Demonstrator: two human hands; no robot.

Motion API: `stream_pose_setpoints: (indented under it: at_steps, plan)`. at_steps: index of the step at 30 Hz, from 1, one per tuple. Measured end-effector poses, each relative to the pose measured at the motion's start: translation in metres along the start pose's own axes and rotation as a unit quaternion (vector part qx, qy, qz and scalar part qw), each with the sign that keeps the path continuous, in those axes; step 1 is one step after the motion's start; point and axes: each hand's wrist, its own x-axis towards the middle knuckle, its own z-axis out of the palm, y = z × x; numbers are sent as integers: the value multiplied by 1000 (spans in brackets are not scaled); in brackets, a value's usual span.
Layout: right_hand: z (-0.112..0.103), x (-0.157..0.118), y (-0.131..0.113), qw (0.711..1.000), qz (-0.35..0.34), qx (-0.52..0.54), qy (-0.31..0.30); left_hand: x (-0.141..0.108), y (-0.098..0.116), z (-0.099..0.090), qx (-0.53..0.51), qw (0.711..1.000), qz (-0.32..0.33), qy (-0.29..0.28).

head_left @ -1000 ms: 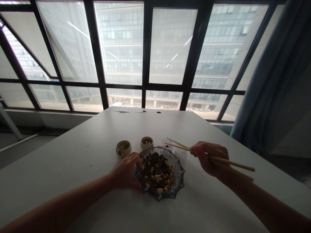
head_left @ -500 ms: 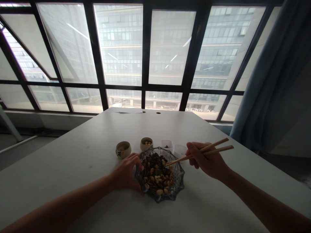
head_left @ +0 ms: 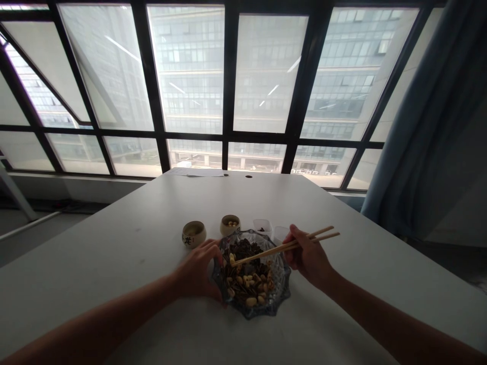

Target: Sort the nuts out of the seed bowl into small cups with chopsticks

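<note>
A scalloped glass bowl (head_left: 282, 296) stands on the table, filled with sunflower seeds (head_left: 243, 289) and several pale nuts (head_left: 251, 301). My left hand (head_left: 201, 268) grips the bowl's left rim, thumb low and fingers over the edge. Wooden chopsticks (head_left: 276, 249) are held in my right hand (head_left: 306, 256), just right of the bowl. They slant down to the left, their tips inside the bowl at a pale nut (head_left: 232, 258) near the left wall. Whether the tips pinch that nut I cannot tell.
Behind the bowl stand a small ceramic cup (head_left: 194, 234) with dark lettering, another cup (head_left: 230, 224) holding round nuts, and two clear plastic containers, one (head_left: 262, 226) with dark bits. White papers (head_left: 198, 173) lie at the table's far end. A blue curtain (head_left: 403, 152) hangs at right.
My right hand has moved left, carrying the chopstick tips from the bowl's centre right to its left side. My left hand keeps its hold on the rim.
</note>
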Motion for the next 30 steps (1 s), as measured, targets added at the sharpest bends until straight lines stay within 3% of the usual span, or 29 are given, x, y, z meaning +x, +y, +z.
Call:
stream_pose_setpoints:
  at_steps: [6,17,20,23,26,30]
  plan:
    - [-2,1,10,998,33,37,24,-1,-1,1,-9,1000,-4,-1]
    - [-1,3,8,999,18,25,30,0,-2,1,-13,1000,16,7]
    - [-4,5,7,999,-28,-7,40,1,-2,1,-13,1000,15,7]
    - [-9,2,0,987,-128,-88,35,1,-1,0,-10,1000,13,1]
    - [-13,-6,-14,944,-262,-200,-26,2,0,-1,-7,1000,16,-2]
    - [-15,-15,-31,811,-449,-340,-155,1,0,0,-1,1000,17,1]
